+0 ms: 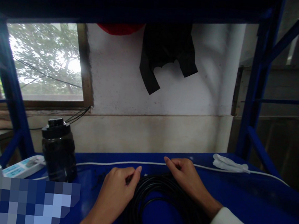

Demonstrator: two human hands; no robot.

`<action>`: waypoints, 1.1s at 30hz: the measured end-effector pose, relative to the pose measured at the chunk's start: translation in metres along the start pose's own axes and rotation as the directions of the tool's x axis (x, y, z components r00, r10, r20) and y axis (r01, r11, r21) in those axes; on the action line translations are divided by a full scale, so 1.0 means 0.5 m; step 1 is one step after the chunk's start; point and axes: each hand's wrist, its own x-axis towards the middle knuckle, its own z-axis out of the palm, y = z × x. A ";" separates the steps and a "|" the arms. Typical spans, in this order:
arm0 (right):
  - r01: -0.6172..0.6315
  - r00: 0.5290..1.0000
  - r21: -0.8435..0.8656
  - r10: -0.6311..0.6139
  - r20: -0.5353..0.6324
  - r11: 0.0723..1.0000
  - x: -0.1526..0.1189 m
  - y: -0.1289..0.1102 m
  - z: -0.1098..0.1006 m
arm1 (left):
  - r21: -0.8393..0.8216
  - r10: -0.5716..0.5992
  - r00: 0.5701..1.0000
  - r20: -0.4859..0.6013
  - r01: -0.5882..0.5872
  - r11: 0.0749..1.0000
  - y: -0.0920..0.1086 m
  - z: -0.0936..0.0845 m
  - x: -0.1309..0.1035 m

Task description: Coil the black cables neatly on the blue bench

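A coil of black cable (137, 208) lies on the blue shelf surface (256, 208) in front of me. My left hand (120, 186) is at the coil's upper left side, its fingers curled and the thumb pointing up. Over the upper right part of the coil is my right hand (186, 172), also with curled fingers and the thumb stretched toward the left. Whether either hand pinches something small cannot be made out. Some small dark pieces (98, 179) lie left of my left hand, and a white cable (103, 163) runs behind both hands.
A dark bottle (58, 153) stands at the left beside a white power strip (25, 166). Crumpled clear plastic (228, 163) lies at the back right. Blue posts (256, 86) frame the shelf, and a black bag (168, 47) hangs above. The lower left corner is pixelated.
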 end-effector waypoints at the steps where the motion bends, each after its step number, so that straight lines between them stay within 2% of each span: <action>1: 0.000 1.000 0.000 0.000 0.000 1.000 0.000 0.000 0.000 | 0.001 0.004 1.000 0.000 -0.004 1.000 0.000 0.000 0.000; 33: -0.004 1.000 0.016 0.004 0.006 1.000 -0.004 -0.008 -0.003 | 0.006 0.016 1.000 0.000 -0.016 1.000 -0.001 0.000 0.002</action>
